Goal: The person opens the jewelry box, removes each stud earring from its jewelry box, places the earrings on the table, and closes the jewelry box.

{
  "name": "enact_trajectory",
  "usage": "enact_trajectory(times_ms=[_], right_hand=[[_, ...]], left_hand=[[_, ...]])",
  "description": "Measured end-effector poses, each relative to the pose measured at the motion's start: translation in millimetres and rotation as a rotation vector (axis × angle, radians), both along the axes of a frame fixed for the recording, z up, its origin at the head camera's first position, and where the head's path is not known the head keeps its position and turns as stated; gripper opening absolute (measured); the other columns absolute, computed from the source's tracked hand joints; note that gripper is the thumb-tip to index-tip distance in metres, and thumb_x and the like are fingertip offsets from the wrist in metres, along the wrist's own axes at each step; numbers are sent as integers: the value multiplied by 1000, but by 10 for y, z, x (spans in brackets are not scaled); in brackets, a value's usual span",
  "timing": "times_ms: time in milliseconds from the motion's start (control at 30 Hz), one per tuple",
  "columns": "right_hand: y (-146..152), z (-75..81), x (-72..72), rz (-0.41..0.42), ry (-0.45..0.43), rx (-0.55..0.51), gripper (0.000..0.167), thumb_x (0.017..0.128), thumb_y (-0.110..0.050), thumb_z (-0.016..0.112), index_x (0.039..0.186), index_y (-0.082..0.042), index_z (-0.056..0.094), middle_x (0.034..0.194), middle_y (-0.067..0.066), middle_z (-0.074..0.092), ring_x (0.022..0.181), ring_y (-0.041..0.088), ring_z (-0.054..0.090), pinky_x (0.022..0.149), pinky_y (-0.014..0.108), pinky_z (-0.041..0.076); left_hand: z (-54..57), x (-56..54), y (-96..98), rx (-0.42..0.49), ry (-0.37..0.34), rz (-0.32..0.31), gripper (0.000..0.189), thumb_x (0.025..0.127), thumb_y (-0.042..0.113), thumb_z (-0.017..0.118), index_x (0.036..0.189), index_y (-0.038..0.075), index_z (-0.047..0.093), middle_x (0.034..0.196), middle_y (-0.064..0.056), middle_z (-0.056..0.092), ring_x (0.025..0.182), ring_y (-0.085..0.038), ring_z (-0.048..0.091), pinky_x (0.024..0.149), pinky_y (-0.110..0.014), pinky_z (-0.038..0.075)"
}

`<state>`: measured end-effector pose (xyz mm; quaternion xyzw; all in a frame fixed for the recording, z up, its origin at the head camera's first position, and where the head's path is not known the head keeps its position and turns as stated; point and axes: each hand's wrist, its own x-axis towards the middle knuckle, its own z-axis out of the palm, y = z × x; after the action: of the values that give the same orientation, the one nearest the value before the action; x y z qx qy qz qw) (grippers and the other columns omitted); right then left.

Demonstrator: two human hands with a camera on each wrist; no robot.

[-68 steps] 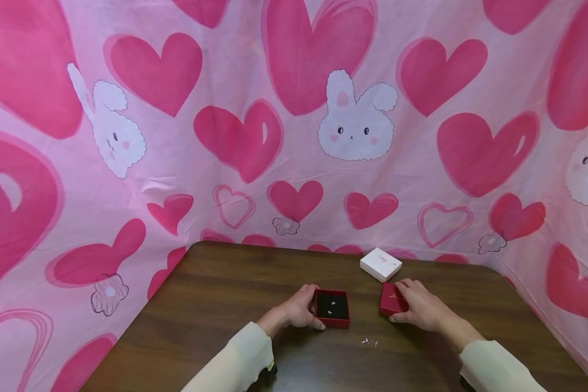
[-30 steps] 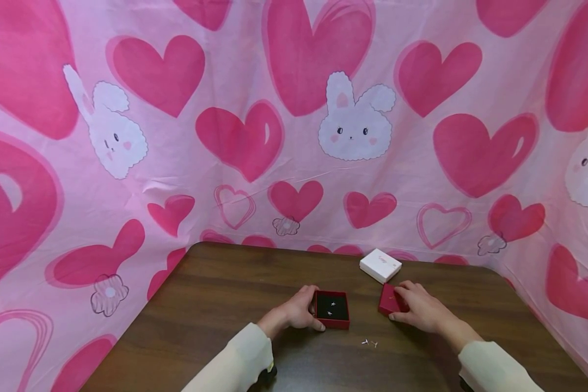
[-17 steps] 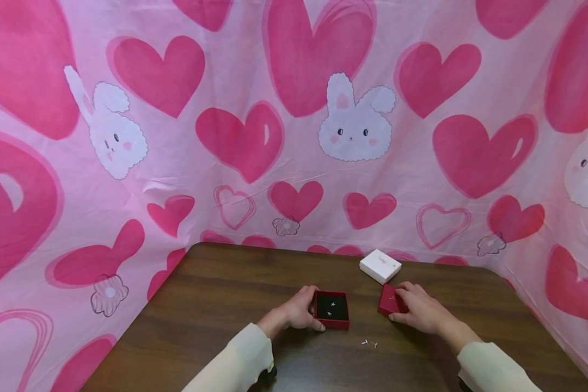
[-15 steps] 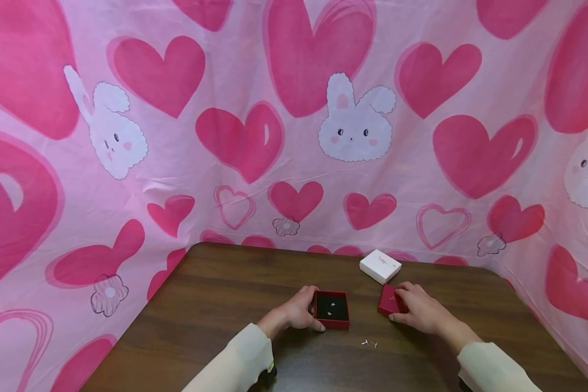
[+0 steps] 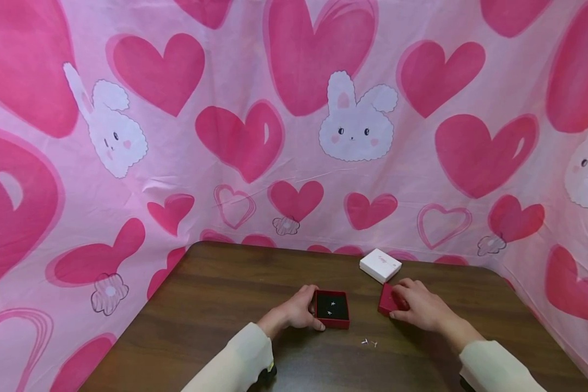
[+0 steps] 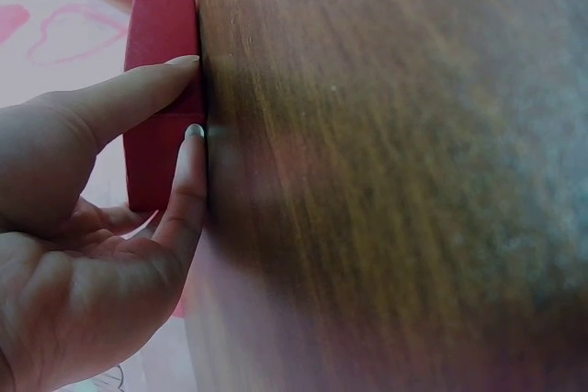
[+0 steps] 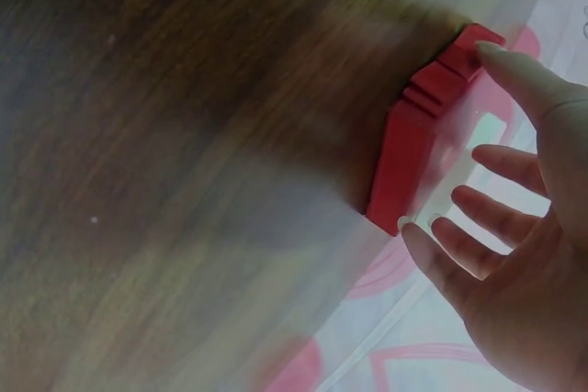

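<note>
In the head view my left hand (image 5: pixel 296 310) holds the left side of an open red jewelry box (image 5: pixel 333 325). Two small silvery star earrings sit on its black insert (image 5: pixel 340 305). The left wrist view shows the thumb along one wall of the box (image 6: pixel 165 34) and a fingertip against another. To the right, my right hand (image 5: pixel 421 309) spans a smaller red lid (image 5: pixel 386 302) lying on the table. Its thumb touches one end of the lid (image 7: pixel 395 172) in the right wrist view; the other fingers are loosely extended beside it. The hand hides part of the lid's top.
A flat white box (image 5: pixel 380 265) with pale lettering lies behind the red lid, near the table's back edge. Two tiny loose silvery pieces (image 5: pixel 369 343) lie on the brown wooden table (image 5: pixel 215 305) in front. Pink heart-print cloth (image 5: pixel 294 163) hangs around the table.
The red lid has shifted and turned slightly left since the oldest frame. My right fingers now sit a little higher over it, covering more of its top. The left hand stays put.
</note>
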<state>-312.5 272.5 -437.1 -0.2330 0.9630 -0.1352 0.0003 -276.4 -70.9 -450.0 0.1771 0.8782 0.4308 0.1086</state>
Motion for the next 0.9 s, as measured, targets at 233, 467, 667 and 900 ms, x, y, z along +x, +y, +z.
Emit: enact_trajectory(times_ms=[233, 467, 667, 900], right_hand=[[-40, 31, 12, 9, -15, 0, 59, 77, -44, 87, 124, -13, 68, 129, 12, 59, 115, 33, 52, 81, 62, 53], [-93, 27, 29, 28, -15, 1, 50, 79, -42, 86, 118, -15, 70, 129, 11, 59, 113, 31, 52, 79, 60, 53], [-139, 25, 50, 39, -7, 1, 45, 80, -40, 85, 117, -18, 70, 127, 9, 59, 112, 30, 52, 75, 56, 53], [-216, 37, 74, 55, 17, -2, 50, 80, -40, 85, 120, -15, 69, 127, 10, 60, 113, 31, 53, 75, 55, 54]], left_hand=[[0, -5, -5, 0, -8, 5, 72, 71, 0, 92, 128, -1, 49, 111, -7, 48, 95, -20, 48, 88, -36, 45], [-1, -8, -4, -13, -9, 7, 73, 71, 2, 92, 129, 0, 49, 113, -7, 49, 98, -20, 49, 91, -38, 45], [-1, -6, -3, -14, -9, 4, 74, 71, 2, 92, 131, -1, 48, 114, -8, 50, 98, -19, 49, 91, -37, 45], [-4, -11, -2, -4, -12, 8, 73, 71, 1, 92, 129, 0, 49, 115, -9, 50, 100, -20, 49, 93, -38, 44]])
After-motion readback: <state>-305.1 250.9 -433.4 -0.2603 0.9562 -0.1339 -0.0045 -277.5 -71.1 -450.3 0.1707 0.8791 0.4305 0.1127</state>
